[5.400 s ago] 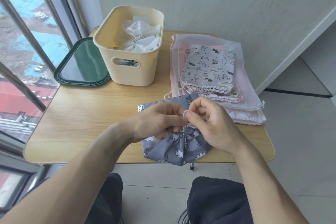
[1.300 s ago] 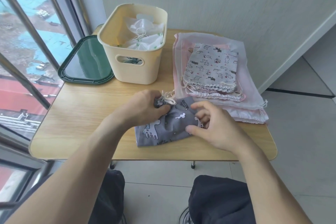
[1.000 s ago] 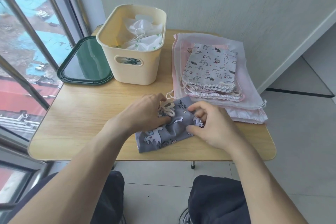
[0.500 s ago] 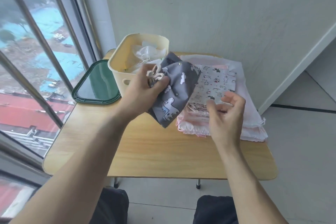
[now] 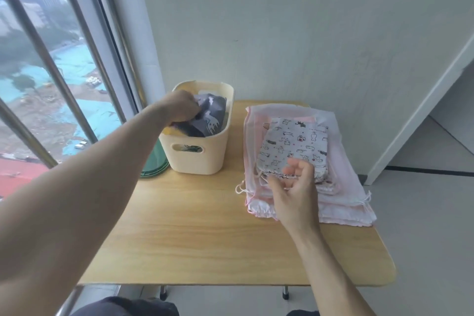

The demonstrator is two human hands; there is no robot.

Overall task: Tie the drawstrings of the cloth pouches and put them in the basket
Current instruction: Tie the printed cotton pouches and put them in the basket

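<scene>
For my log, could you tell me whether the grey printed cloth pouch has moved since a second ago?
Yes: the grey printed cloth pouch went from the wooden table into the cream plastic basket.

A light wooden table [image 5: 205,246] stands against a pale wall [image 5: 307,33], beside a tall barred window [image 5: 46,72], on grey floor tiles [image 5: 423,238].

Single head view, looking forward-down over table [image 5: 230,246], close range.
</scene>
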